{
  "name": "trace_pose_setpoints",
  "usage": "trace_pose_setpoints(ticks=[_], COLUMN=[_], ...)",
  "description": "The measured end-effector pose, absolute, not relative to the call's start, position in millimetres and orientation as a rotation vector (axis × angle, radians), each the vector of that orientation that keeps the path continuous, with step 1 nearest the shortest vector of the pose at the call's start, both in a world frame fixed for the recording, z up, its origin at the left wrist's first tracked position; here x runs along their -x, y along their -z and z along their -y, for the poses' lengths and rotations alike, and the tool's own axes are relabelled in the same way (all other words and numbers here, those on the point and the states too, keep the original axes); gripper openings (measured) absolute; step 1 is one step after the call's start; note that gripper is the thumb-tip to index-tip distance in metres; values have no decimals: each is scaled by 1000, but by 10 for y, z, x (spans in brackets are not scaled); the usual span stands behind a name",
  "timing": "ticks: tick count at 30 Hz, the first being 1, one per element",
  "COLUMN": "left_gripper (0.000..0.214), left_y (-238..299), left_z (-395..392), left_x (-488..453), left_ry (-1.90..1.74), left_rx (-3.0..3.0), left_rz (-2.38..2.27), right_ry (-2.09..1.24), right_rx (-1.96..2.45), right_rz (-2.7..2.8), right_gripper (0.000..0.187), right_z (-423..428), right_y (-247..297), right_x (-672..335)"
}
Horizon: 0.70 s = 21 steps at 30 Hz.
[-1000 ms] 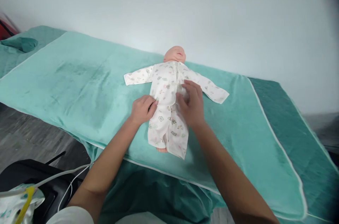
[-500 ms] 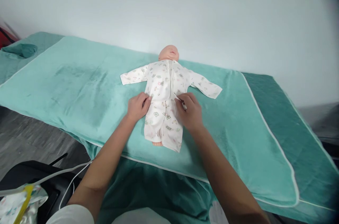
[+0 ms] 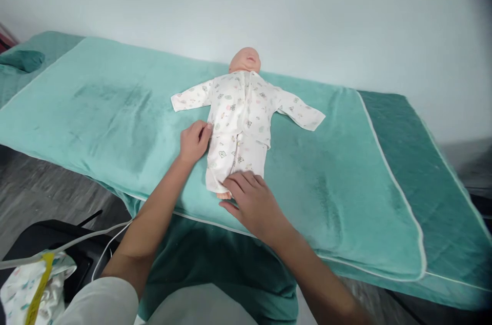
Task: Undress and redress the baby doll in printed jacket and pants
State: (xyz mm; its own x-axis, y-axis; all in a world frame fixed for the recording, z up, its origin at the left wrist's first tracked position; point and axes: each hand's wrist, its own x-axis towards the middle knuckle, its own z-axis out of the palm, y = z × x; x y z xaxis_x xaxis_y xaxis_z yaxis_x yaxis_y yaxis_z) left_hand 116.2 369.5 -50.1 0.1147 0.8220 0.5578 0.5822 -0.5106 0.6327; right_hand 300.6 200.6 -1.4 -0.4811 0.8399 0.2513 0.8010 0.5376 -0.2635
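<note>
A baby doll (image 3: 246, 60) lies on its back, dressed in a white printed baby shirt (image 3: 240, 102) and matching baby trousers (image 3: 222, 156). The shirt's front is drawn together and its sleeves are spread to both sides. My left hand (image 3: 194, 141) is at the doll's waist on the left, fingers curled, pinching the side of the shirt's hem. Over the lower end of the right trouser leg lies my right hand (image 3: 255, 205), thumb apart and fingers extended, touching the cloth. Small toes (image 3: 224, 195) show below the left trouser leg; the other foot is hidden.
A green velvety cover (image 3: 115, 109) spreads over the long bed against a pale wall (image 3: 246, 2). At lower left a black chair (image 3: 61, 235) holds printed cloth (image 3: 23, 284) with a yellow strip (image 3: 40, 289). White cables (image 3: 84, 238) run near my left arm.
My right hand has let go of the shirt's hem and moved down to the trouser leg. My left hand stays at the waist. The view has shifted slightly.
</note>
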Motion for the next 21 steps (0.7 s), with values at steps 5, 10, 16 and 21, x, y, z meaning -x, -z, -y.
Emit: trace_pose_setpoints(ticks=[5,10,16,21], left_gripper=[30,26,73,41], left_y=[513,560,654,742], left_z=[-3384,-2651,-2132,-2136], left_x=[-1034,-780,-968,-1171], left_ry=[-1336,-1124,-1051,-1267], left_rx=[-1906,-1898,-2176,-2225], left_rz=[-1416,-1105,-1252,-1267], right_ry=[-99,-267,-438,-278], right_rx=[1407,1374,1351,1421], right_rz=[2288,2089,1931,1961], right_gripper=[7,16,17,13], right_z=[-2058,-2095,-2080,-2099], right_y=[193,167,162,147], right_x=[-2972,-2945,-2865,-2941])
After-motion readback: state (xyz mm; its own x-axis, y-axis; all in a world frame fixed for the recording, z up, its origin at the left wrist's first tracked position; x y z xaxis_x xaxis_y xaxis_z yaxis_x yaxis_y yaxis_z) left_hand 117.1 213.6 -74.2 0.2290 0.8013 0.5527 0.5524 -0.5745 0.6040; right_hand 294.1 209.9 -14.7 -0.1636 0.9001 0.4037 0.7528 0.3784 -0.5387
